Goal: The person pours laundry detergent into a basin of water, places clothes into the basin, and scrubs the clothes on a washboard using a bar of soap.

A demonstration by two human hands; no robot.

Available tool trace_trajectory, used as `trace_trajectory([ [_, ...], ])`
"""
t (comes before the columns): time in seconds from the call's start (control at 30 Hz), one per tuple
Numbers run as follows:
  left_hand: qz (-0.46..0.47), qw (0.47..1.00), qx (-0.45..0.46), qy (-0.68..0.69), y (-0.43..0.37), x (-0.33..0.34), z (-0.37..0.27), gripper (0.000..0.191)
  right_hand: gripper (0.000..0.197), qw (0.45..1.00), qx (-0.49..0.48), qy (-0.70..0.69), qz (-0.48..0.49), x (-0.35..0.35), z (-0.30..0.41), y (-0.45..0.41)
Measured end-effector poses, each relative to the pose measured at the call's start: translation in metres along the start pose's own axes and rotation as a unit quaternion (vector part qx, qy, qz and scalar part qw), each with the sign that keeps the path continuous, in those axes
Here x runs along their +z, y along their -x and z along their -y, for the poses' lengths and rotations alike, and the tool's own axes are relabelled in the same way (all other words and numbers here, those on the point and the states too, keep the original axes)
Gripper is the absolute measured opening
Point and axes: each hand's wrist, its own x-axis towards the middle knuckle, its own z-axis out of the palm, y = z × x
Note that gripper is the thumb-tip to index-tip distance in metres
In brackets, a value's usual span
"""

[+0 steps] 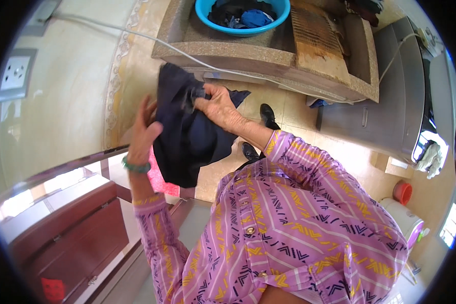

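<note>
A dark navy garment (pixel 193 140) hangs in front of me, creased and falling in a loose point. Its upper part is pinched between the thumb and fingers of my right hand (pixel 221 108), near a small greyish patch that is too blurred to make out. At the garment's left edge is my left hand (pixel 140 138), with fingers apart and slightly blurred and the thumb overlapping the cloth. A green bangle (pixel 136 166) circles my left wrist. Beyond the garment, a turquoise plastic basin (pixel 243 31) holds dark clothes and a blue cloth (pixel 255 18).
The basin stands on a stone washing sink (pixel 228 49) with a ribbed scrubbing slab (pixel 315 34). A white cable (pixel 212 67) crosses in front of it. A tiled wall (pixel 68 95) rises at left, and a grey appliance (pixel 361 110) stands at right. A dark red wooden cabinet (pixel 87 228) is lower left.
</note>
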Motion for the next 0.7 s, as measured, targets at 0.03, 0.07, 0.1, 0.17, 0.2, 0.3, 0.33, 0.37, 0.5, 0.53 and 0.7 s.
trace_trajectory([
  [0.03, 0.037, 0.998, 0.017, 0.046, -0.013, 0.013, 0.006, 0.066, 0.016, 1.000, 0.000, 0.003, 0.005, 0.000, -0.006, 0.002],
  [0.07, 0.018, 0.998, 0.027, 0.049, -0.033, 0.031, 0.025, 0.066, 0.019, 0.995, -0.016, 0.100, 0.024, -0.017, -0.020, -0.004],
  [0.1, 0.010, 1.000, 0.020, -0.005, -0.052, 0.039, 0.039, 0.055, 0.022, 0.980, -0.028, 0.195, 0.022, -0.025, -0.027, -0.004],
  [0.17, 0.001, 0.998, 0.011, -0.056, -0.065, 0.045, 0.056, 0.044, 0.020, 0.972, -0.020, 0.229, 0.041, -0.028, -0.016, -0.002],
  [0.2, -0.087, 0.996, 0.010, 0.030, -0.070, 0.052, 0.062, 0.037, 0.024, 0.956, -0.018, 0.288, 0.053, -0.033, -0.005, -0.004],
  [0.3, -0.175, 0.969, 0.007, 0.175, -0.085, 0.049, 0.076, 0.032, 0.041, 0.929, -0.077, 0.360, 0.046, -0.053, -0.007, -0.011],
  [0.33, -0.186, 0.960, 0.012, 0.211, -0.090, 0.043, 0.083, 0.032, 0.044, 0.927, -0.084, 0.362, 0.049, -0.059, -0.006, -0.012],
  [0.37, -0.198, 0.949, 0.017, 0.246, -0.092, 0.038, 0.091, 0.032, 0.046, 0.926, -0.091, 0.363, 0.052, -0.064, -0.005, -0.013],
  [0.5, -0.173, 0.938, 0.011, 0.301, -0.101, 0.047, 0.070, 0.032, 0.035, 0.929, -0.060, 0.362, 0.042, -0.087, 0.003, -0.022],
  [0.53, -0.162, 0.937, 0.001, 0.308, -0.102, 0.045, 0.068, 0.031, 0.027, 0.934, -0.034, 0.353, 0.040, -0.088, 0.007, -0.022],
  [0.7, -0.081, 0.970, 0.071, 0.218, -0.090, 0.052, 0.064, 0.040, 0.022, 0.956, -0.032, 0.290, 0.030, -0.089, 0.011, -0.024],
])
